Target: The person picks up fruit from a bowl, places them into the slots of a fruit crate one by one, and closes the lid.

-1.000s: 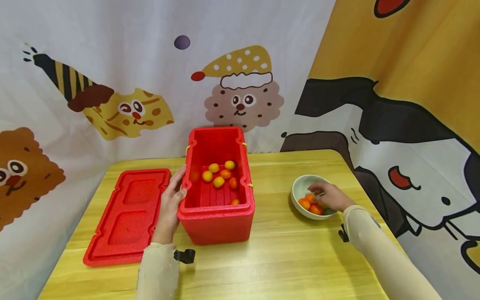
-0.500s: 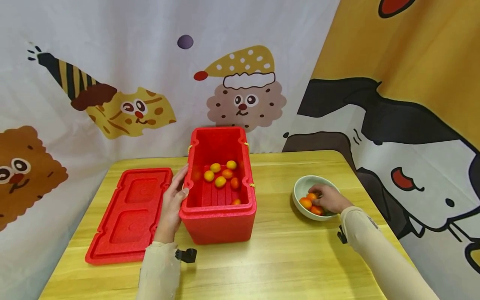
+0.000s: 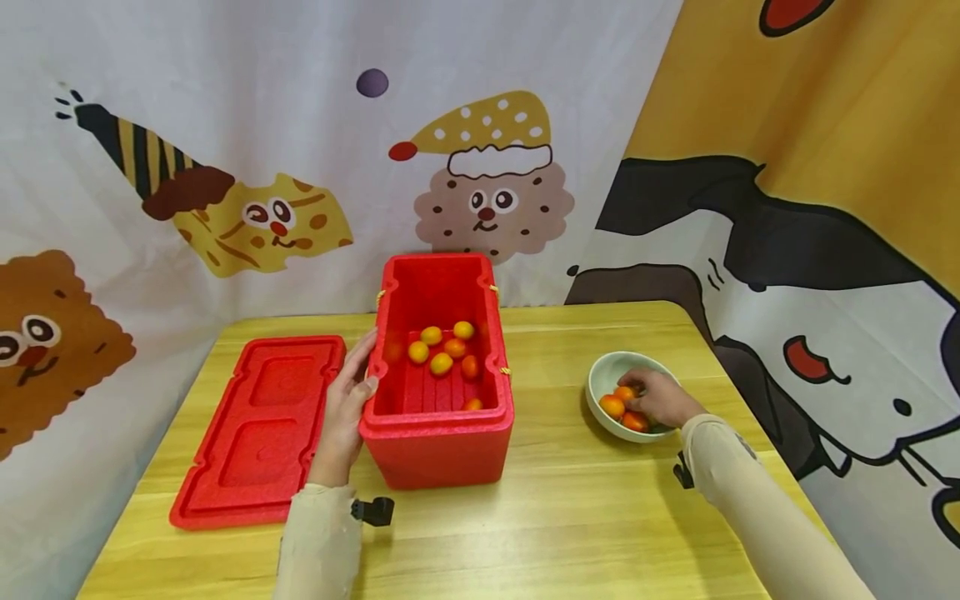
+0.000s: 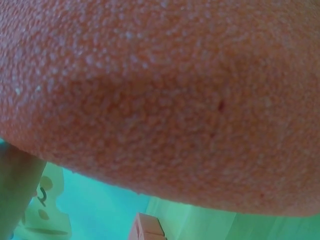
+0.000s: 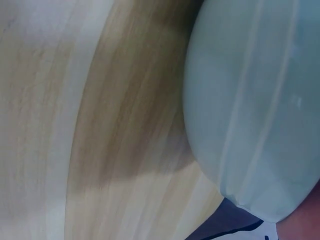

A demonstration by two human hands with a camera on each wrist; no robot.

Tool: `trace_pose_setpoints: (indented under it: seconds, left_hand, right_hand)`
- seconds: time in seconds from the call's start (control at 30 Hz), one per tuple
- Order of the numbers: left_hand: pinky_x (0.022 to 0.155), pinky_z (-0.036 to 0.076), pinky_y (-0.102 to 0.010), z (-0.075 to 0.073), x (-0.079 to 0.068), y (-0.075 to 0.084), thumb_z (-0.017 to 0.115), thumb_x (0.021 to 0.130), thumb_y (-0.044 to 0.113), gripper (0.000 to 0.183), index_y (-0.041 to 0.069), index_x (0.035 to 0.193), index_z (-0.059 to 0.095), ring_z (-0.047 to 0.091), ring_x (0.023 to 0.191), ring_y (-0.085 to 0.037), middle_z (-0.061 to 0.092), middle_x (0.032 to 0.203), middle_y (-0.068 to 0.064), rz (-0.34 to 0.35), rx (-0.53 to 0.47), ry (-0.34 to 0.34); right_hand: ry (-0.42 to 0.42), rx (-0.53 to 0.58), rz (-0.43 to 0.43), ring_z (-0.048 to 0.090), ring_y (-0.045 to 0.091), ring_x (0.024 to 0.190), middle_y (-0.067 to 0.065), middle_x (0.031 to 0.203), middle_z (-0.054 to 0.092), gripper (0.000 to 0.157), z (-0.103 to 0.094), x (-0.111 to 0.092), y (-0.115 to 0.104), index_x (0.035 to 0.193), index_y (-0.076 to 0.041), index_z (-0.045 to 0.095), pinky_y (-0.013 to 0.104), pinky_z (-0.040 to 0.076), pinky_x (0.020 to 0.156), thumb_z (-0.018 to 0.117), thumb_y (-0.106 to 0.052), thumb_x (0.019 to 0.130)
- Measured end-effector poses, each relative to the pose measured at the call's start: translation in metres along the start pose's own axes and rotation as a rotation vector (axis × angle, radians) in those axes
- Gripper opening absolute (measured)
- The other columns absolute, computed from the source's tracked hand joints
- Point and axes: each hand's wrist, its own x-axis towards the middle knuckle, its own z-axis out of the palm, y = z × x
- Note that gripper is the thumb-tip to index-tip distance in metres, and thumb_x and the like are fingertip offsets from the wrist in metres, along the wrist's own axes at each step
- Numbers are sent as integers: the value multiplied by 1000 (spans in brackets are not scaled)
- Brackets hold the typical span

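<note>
My left hand [image 3: 347,417] rests against the left outer wall of a red foam box [image 3: 435,454], its thumb at the rim and its fingers lying along the side. Several yellow and orange cherry tomatoes [image 3: 441,364] lie on the box's floor. To the right stands a pale green bowl [image 3: 603,377] holding several orange-red ones. My right hand [image 3: 662,397] reaches down into it, thumb and fingers around an orange cherry tomato [image 3: 624,393]. The box's wall [image 4: 165,115] fills most of the left wrist view. Only the bowl's outside shows in the right wrist view.
A red foam lid [image 3: 258,454] lies flat left of the box, close by my left forearm. Everything stands on a wooden table [image 3: 570,517]. Behind it hangs a curtain [image 3: 285,125] printed with cartoon figures. The bowl sits near the table's right edge.
My right hand has dipped slightly left and deeper into the bowl, its fingers closing in on a tomato. It has stayed there for the last half second. The left hand keeps its place.
</note>
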Motion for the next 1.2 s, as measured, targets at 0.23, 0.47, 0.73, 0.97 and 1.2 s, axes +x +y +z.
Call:
trace_pose_setpoints:
  seconds: [0.23,0.47,0.73,0.97,1.2]
  left_hand:
    - [97,46,-29,-2,-1,0,45,93,-3,58,2,150,38,31,137,-24,32,155,-8,9,-1,3]
    - [97,47,-30,-2,-1,0,46,93,-1,58,3,150,38,31,137,-24,32,155,-5,-13,4,-1]
    - [98,46,-33,-1,-2,-1,46,93,-1,59,4,151,37,29,138,-26,30,155,-5,-4,-12,-17]
    - [98,46,-31,-1,-2,0,45,92,-2,59,2,151,37,30,138,-25,31,155,-7,4,0,-11]
    - [100,45,-30,1,1,0,43,90,-5,60,1,150,37,31,138,-23,32,155,-8,-2,5,7]
  right_hand:
    - [46,34,7,61,33,95,17,105,66,33,3,-1,-1,116,7,64,49,49,86,69,0,84]
    - [104,97,70,57,36,102,20,113,61,35,-3,-2,-3,120,3,63,50,47,90,69,-3,87]
    - [155,171,63,53,39,113,19,125,56,39,-18,4,-16,127,-1,60,54,45,94,69,-12,91]
    - [236,239,30,54,38,116,17,126,58,43,-31,15,-31,130,-3,58,53,45,96,70,-19,92]
    - [327,263,-7,53,36,116,18,123,59,45,-49,33,-61,131,-3,58,53,41,99,69,-22,93]
